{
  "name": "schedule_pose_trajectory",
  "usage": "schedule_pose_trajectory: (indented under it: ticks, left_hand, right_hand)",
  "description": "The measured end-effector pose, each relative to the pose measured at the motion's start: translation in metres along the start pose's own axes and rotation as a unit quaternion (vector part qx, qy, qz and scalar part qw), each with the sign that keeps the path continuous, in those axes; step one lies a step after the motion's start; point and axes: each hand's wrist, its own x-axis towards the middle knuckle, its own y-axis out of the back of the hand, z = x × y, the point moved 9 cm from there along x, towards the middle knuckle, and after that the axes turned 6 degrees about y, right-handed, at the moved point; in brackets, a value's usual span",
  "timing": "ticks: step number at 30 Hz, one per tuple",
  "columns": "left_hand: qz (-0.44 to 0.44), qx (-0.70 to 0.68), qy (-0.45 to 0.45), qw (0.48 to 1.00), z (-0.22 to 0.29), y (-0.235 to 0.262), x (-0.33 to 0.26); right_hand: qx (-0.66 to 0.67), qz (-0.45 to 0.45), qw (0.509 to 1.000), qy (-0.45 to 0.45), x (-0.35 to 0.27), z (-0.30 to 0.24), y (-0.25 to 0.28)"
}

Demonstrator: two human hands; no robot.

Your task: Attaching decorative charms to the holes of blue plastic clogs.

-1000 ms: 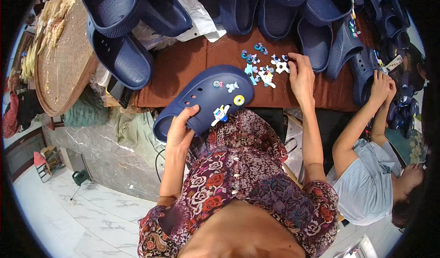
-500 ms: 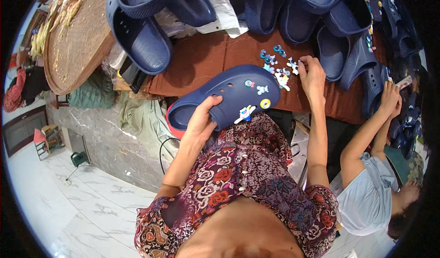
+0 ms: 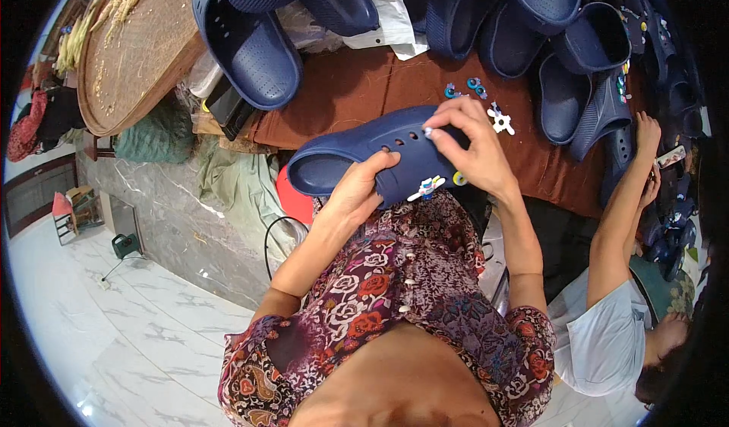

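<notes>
Loose charms (image 3: 486, 100) and piled clogs (image 3: 547, 55) behind on table (image 3: 357, 85) — clog (image 3: 380, 157) lengthwise left-right, toe rightward; left hand (image 3: 357, 192) grasping heel side, right hand (image 3: 471, 150) pinching toe.

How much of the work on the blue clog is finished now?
Done: two charms sit on the blue clog. In hand: left hand grips it, right hand presses its top. Left: loose charms remain on the brown cloth.

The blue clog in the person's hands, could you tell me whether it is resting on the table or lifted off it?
Lifted: the blue clog is held by the left hand and right hand, above the table's near edge.
</notes>
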Motion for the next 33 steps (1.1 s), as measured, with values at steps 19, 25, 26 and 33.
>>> schedule_pose_trajectory:
  ticks: [19, 25, 26, 33]
  left_hand:
    - [0.020, 0.013, -0.009, 1.000, 0.002, -0.008, -0.001]
    - [0.019, 0.027, -0.021, 0.999, 0.003, -0.010, -0.001]
    - [0.019, 0.026, -0.020, 0.999, 0.002, -0.009, 0.000]
    - [-0.004, 0.041, -0.028, 0.999, 0.003, -0.014, -0.002]
  right_hand:
    - [-0.093, 0.044, 0.993, 0.055, 0.000, -0.013, -0.009]
    - [-0.105, 0.063, 0.989, 0.085, -0.003, -0.017, -0.007]
    - [-0.105, 0.063, 0.989, 0.085, -0.004, -0.017, -0.007]
    - [-0.094, 0.041, 0.992, 0.069, -0.004, -0.025, 0.000]
